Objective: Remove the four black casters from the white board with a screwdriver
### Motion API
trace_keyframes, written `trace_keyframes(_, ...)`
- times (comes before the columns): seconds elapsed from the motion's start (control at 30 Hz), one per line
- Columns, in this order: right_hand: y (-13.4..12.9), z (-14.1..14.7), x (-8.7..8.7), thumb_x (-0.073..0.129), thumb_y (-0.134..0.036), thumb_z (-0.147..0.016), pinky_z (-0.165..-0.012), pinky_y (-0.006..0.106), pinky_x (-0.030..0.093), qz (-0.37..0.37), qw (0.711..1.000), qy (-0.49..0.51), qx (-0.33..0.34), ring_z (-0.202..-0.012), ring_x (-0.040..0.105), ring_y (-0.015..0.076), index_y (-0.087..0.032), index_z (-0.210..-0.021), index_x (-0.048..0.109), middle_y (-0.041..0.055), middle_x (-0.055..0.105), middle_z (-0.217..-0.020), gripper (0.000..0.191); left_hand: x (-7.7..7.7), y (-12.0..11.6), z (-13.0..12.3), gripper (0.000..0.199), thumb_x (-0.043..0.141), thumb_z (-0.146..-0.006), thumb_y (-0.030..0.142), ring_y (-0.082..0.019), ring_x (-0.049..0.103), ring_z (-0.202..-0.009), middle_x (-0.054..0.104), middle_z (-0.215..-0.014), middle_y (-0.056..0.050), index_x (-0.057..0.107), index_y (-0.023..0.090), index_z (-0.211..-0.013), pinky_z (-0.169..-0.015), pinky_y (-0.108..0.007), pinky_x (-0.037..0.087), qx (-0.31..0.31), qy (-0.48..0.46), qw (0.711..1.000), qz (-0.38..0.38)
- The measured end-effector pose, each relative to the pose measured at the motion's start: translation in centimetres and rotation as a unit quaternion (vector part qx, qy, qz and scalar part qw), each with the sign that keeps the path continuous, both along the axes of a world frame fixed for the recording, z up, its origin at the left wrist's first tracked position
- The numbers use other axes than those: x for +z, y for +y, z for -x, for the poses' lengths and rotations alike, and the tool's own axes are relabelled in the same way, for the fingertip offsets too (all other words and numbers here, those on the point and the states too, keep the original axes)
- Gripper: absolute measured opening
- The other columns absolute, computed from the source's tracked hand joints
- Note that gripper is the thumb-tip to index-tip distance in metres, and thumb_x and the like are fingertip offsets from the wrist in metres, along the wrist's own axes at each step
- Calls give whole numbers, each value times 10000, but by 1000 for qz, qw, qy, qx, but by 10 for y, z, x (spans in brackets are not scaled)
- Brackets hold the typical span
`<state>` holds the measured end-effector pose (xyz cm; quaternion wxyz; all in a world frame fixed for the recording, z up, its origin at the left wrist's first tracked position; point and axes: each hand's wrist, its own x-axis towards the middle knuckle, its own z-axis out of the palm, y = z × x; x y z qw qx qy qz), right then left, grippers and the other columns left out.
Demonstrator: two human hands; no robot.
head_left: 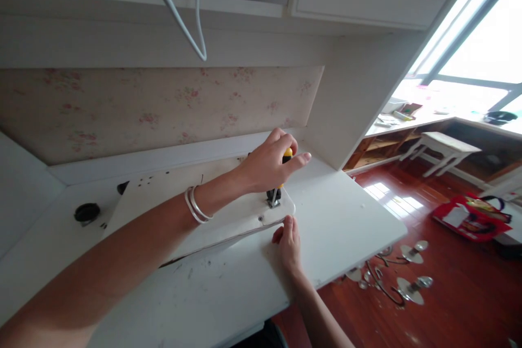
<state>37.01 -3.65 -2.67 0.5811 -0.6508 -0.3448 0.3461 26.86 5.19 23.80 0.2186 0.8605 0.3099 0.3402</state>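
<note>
My left hand [271, 160], with two thin bangles on its wrist, is closed around the yellow-and-black handle of a screwdriver [287, 153]. The screwdriver's shaft points down at a black caster [274, 196] with a metal plate, near the right corner of a white panel [228, 212]. My right hand [290, 242] grips the panel's near right corner, thumb along the edge and fingers curled. A small screw or hole shows in the panel close to that corner. The screwdriver's tip is too small to make out against the caster plate.
The panel lies on a white desktop [338, 201]. At left is another black caster [87, 212]. A white cable [179, 16] hangs from the shelf above. On the red floor are a chandelier [391, 277] and a red bag [468, 220]; a white stool [446, 144] stands beyond.
</note>
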Motion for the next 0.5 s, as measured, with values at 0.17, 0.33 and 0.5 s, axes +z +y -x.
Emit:
trace_keyframes(0.17,0,-1,-1,304,-616,-962,-613,307,383,-3,1000,-8,-1,-522,478,166,-262,-767,478,-64,516,-510,440,2,4,9,141,422,-899,363,-210,599,-1017,619,-1047,-38,494,243,-918,-887,-416,479,-116,-63,966,224)
trace_keyframes(0.33,0,-1,-1,305,-626,-956,-600,302,382,-3,1000,-9,1,-513,484,165,-262,-759,471,-63,521,-505,446,1,2,11,66,508,-881,291,-208,627,-1069,666,-1136,-78,488,250,-928,-853,-409,512,-201,-117,923,306)
trace_keyframes(0.5,0,0,2,311,-640,-948,-585,296,381,-3,1000,-8,-4,-498,475,161,-260,-771,468,-68,510,-494,448,11,-4,8,277,700,-779,314,-180,646,-837,688,-917,-54,450,240,-873,-722,-356,510,-196,-65,942,263)
